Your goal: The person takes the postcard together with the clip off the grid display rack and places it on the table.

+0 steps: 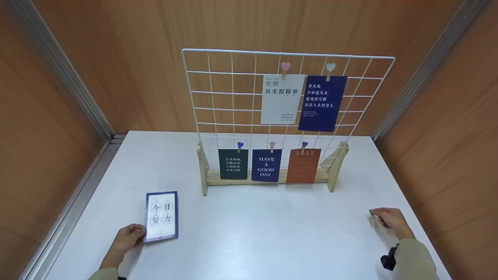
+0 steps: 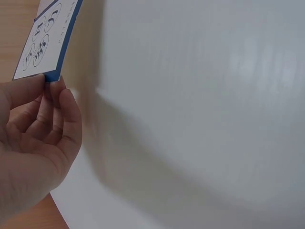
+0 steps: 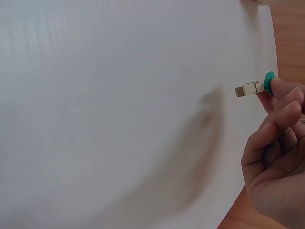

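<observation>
Two hands, both pinching. Left hand (image 1: 127, 238) grips white rectangular blue-bordered card (image 1: 161, 216) near its lower-left corner; card extends past fingertips, front-left of white metal-wire grid rack (image 1: 233, 51), reads 今日努力. Right hand (image 1: 392, 221) pinches small wooden clothespin (image 3: 249, 89) by teal end, tip projecting beyond fingers. Navy rectangular card (image 1: 266, 171) on rack: HAVE A GOOD DAY.

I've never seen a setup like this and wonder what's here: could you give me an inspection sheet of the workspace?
Surface: white table with soft reflections.
Job's things: blue-bordered card; green-ended clip; wire rack with five clipped cards, two above three.
Clutter: nothing seen.
Grips: left grip pinches the card near a corner; right grip pinches the clip's green end.
Cables: nothing seen.
Surroundings: wood-grain walls, metal corner strips.
</observation>
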A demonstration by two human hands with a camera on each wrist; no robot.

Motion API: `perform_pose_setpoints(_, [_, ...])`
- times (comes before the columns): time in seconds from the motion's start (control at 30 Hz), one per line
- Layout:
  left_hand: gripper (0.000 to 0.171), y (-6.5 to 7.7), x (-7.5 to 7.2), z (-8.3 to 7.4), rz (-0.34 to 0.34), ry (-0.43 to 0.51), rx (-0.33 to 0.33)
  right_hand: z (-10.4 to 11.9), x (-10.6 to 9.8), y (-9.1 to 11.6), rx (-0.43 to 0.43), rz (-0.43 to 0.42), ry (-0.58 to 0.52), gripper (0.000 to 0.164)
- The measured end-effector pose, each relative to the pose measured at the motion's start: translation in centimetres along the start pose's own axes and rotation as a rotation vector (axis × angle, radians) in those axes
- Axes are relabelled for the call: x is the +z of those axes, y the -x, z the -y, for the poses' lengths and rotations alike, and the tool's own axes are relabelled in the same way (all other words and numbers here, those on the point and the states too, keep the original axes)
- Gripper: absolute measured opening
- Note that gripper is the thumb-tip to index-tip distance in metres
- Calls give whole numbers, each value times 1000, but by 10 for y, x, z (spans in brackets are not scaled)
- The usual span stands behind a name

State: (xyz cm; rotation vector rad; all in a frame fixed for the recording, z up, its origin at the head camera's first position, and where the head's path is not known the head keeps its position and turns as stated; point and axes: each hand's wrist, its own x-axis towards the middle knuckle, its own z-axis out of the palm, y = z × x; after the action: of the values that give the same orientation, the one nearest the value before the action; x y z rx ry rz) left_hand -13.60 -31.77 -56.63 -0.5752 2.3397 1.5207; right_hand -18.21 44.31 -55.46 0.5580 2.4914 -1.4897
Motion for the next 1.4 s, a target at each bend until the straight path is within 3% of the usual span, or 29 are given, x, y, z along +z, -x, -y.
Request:
perform_pose_setpoints(0.43, [32, -3, -9, 6, -5, -32, -47, -9, -1, 2, 38, -21, 24, 23])
perform_pose_setpoints(0.77, [31, -2, -13, 9, 4, -7, -32, -14, -1, 5, 38, -10, 42, 32])
perform_pose_setpoints(1.03, [32, -5, -10, 11, -45, 5, -57, -16, 2, 3, 37, -32, -1, 26])
perform_pose_setpoints(1.4, [30, -7, -7, 15, -97, -26, -63, -20, 4, 2, 63, -35, -24, 32])
